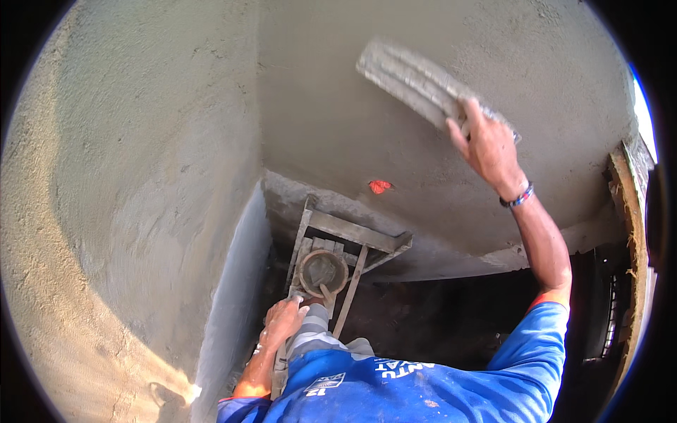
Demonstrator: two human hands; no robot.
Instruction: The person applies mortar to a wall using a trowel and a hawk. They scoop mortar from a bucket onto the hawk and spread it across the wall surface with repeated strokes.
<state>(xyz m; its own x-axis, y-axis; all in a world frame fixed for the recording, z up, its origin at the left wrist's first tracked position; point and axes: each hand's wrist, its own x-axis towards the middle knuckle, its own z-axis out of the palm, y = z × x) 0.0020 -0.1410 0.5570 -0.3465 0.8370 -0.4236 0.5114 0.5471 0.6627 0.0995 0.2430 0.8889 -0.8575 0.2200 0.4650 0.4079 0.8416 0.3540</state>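
Observation:
My right hand (pixel 486 148) is closed around a long grey plastering float (pixel 412 79), caked with mortar. The float lies tilted along the grey rendered wall (pixel 317 106) in front of me, slightly smeared by motion. Lower down, my left hand (pixel 284 321) is beside a round bucket (pixel 323 273) at my waist. Its fingers are curled in, and whatever they may hold is hidden. Inside the bucket there is grey mix, with a stick-like handle (pixel 326 292) leaning at the near rim.
A wooden scaffold frame (pixel 352 231) carries the bucket close to the corner. The left wall (pixel 155 162) is rendered too, sunlit along its lower left. A red patch (pixel 380 187) shows on the front wall. Rough timber (pixel 624 190) edges an opening at the right.

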